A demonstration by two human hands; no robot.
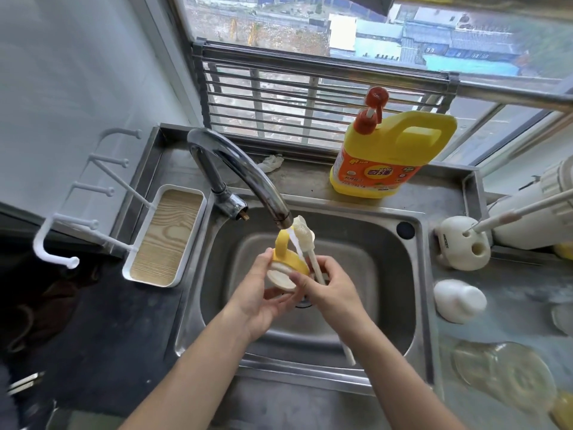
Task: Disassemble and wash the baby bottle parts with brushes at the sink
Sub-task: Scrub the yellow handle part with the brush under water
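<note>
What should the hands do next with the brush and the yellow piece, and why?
Probably lower the brush into the yellow piece and scrub. The right hand grips the brush with its head up by the tap, in the running water, while the left hand holds the yellow piece beside it.

Hands: two, both bare, over the middle of the sink; the left hand is on the sink's left half and the right hand on its right half.
Fingers: slim, with creased knuckles.
Nails: the right thumb shows a short, plain nail; the others are turned away or too blurred to tell.
Forearms: the left forearm and right forearm are bare along all their visible length, past the sink's near rim.
</note>
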